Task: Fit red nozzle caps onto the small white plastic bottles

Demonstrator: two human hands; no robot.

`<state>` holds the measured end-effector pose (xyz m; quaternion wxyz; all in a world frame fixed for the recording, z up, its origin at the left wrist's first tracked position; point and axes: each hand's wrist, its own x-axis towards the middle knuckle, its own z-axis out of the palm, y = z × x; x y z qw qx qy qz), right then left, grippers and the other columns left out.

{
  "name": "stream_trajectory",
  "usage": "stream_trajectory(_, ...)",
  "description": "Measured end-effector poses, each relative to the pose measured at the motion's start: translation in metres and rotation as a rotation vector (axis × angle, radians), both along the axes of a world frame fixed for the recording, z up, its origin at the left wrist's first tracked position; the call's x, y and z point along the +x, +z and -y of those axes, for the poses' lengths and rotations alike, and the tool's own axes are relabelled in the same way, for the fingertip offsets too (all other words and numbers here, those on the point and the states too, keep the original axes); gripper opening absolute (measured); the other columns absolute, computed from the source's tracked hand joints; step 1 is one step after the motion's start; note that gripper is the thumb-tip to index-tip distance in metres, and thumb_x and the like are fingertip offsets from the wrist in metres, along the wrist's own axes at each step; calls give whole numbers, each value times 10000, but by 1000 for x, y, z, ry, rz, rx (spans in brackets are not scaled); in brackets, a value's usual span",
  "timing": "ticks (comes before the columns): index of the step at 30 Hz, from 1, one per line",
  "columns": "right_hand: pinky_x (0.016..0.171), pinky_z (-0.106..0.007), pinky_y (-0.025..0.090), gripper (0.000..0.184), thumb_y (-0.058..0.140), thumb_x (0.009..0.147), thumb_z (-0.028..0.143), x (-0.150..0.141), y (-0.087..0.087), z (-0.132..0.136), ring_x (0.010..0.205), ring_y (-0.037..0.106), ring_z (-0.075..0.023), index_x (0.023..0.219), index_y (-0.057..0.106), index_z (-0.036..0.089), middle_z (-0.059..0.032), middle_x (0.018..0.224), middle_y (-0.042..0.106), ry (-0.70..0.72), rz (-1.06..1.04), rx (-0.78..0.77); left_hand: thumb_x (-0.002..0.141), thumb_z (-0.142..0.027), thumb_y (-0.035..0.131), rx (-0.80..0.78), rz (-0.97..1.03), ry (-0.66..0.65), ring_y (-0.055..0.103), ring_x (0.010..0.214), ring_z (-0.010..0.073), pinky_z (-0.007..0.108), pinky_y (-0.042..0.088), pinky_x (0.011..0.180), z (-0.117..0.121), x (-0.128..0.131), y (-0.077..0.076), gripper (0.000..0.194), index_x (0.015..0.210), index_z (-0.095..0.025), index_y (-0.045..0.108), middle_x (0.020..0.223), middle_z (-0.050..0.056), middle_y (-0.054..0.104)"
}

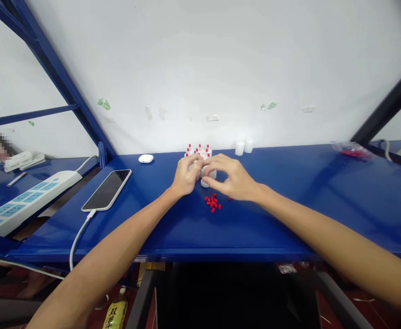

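Observation:
My left hand (187,174) is closed, fingers curled together at the near side of a cluster of small white bottles (190,148) with red tips. What it pinches is hidden behind the fingers. Close against it, my right hand (234,176) arches with thumb and fingers apart, its fingertips almost meeting the left ones. Its thumb tip is at a small white bottle (205,183), partly covered by the hands; whether it presses on it I cannot make out. Just in front lies a loose pile of small red caps (214,203), with one stray red cap (229,198) to the right.
Two white containers (240,147) stand by the wall. A phone (108,189) on a white cable and a white earbud case (146,158) lie left on the blue table (289,219). A clear bag with red pieces (354,151) lies far right; a power strip (32,201) is far left.

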<state>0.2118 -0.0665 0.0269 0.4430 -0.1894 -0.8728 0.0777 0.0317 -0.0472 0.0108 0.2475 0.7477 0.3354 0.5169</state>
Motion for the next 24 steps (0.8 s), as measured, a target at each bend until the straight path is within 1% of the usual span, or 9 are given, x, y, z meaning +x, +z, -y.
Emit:
stream_trajectory(2, 1021, -458, 445, 143, 576, 935, 232, 1, 0, -1, 1142, 597, -239, 991, 707, 219, -61, 1134, 725, 40, 127, 58, 916, -436, 458, -48, 53, -26, 397, 433, 103, 241, 325, 467, 1, 0, -1, 273, 789, -195, 475, 520, -59, 455)
stream_trajectory(4, 1069, -476, 403, 233, 537, 951, 210, 1, -1, -4, 1210, 561, -243, 1100, 717, 218, -61, 1209, 712, 29, 181, 85, 938, -485, 438, -114, 38, -54, 415, 428, 106, 232, 340, 462, 2, -1, -2, 282, 892, -209, 476, 546, -69, 472)
stream_trajectory(6, 1042, -468, 419, 293, 510, 935, 172, 3, -2, -7, 1173, 579, -241, 1128, 726, 219, -56, 1200, 722, -40, 133, 85, 957, -537, 399, -160, -19, -50, 455, 440, 118, 232, 367, 474, 1, -4, -2, 335, 999, -220, 498, 559, -66, 500)
stream_trajectory(8, 990, -445, 447, 366, 479, 891, 113, 5, -3, -11, 1090, 610, -231, 1123, 739, 224, -46, 1153, 738, -133, 33, 64, 977, -561, 347, -161, -63, 21, 478, 452, 134, 240, 378, 489, -2, -9, -2, 388, 1052, -223, 523, 538, -58, 505)
stream_trajectory(10, 949, -420, 456, 429, 454, 836, 63, 9, -2, -15, 1017, 623, -222, 1098, 755, 220, -39, 1096, 752, -203, -3, 26, 992, -532, 314, -139, -61, 137, 479, 451, 144, 249, 378, 498, -7, -14, -1, 391, 1007, -216, 544, 504, -50, 492)
stream_trajectory(13, 909, -415, 438, 429, 454, 817, 59, 13, -3, -18, 985, 593, -237, 1058, 777, 205, -42, 1058, 764, -234, 154, -11, 973, -419, 325, -143, 24, 252, 455, 419, 144, 252, 371, 481, -13, -20, 2, 300, 882, -212, 523, 477, -46, 478)
stream_trajectory(17, 904, -437, 394, 422, 445, 859, 75, 12, -7, -19, 997, 538, -264, 1058, 786, 225, -24, 1080, 770, -229, 375, -35, 934, -361, 327, -200, 89, 211, 445, 385, 142, 247, 367, 448, -14, -21, 5, 244, 860, -217, 509, 459, -49, 486)
stream_trajectory(21, 905, -417, 411, 420, 467, 858, 63, 10, -8, -19, 957, 566, -246, 1104, 771, 215, -27, 1035, 778, -227, 380, -92, 959, -433, 304, -167, 27, 197, 453, 372, 138, 247, 367, 445, -11, -17, 4, 349, 837, -209, 543, 440, -47, 489)
stream_trajectory(24, 908, -388, 459, 365, 520, 834, 59, 9, -8, -19, 960, 623, -229, 1075, 768, 177, -53, 1046, 773, -173, 351, -99, 957, -429, 333, -144, -31, 210, 471, 392, 134, 246, 375, 464, -8, -15, 2, 355, 810, -199, 559, 447, -49, 491)
